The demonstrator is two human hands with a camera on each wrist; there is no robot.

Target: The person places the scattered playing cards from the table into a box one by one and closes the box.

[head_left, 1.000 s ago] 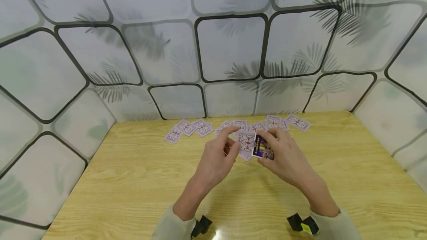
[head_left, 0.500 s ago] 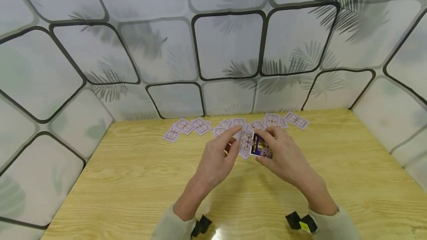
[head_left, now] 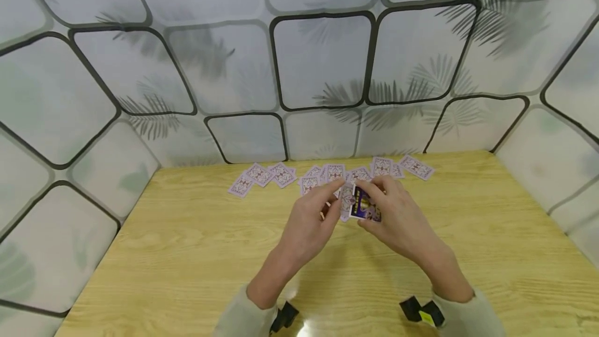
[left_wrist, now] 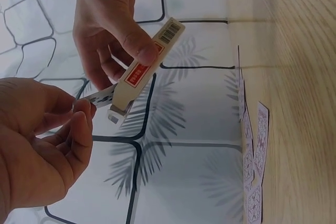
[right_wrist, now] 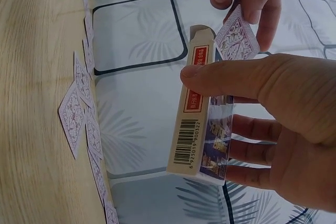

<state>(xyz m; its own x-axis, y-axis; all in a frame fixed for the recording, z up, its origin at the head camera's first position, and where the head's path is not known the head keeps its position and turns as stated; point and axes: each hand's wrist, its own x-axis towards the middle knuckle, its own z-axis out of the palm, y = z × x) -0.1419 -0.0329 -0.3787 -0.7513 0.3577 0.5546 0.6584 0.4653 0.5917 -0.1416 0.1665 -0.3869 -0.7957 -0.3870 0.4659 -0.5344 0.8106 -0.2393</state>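
Observation:
My right hand (head_left: 398,215) grips a playing card box (head_left: 365,204) between thumb and fingers, held above the table. Its printed front is dark purple and yellow; a white side with a red label and barcode shows in the right wrist view. The end flap (right_wrist: 202,32) on the side toward the left hand stands open. A purple-and-white patterned playing card (right_wrist: 239,40) juts from that open end, partly inside the box. My left hand (head_left: 311,217) pinches the card's outer end between thumb and fingers, close to the box mouth.
Several playing cards (head_left: 259,174) lie face down in a loose, overlapping row along the back of the wooden table (head_left: 187,254). Behind them stands a patterned fabric wall (head_left: 323,66), with side walls left and right.
My left hand has shifted slightly right toward the box, and less of the card shows between the hand and the box. The right hand keeps its grip on the box nearly in place.

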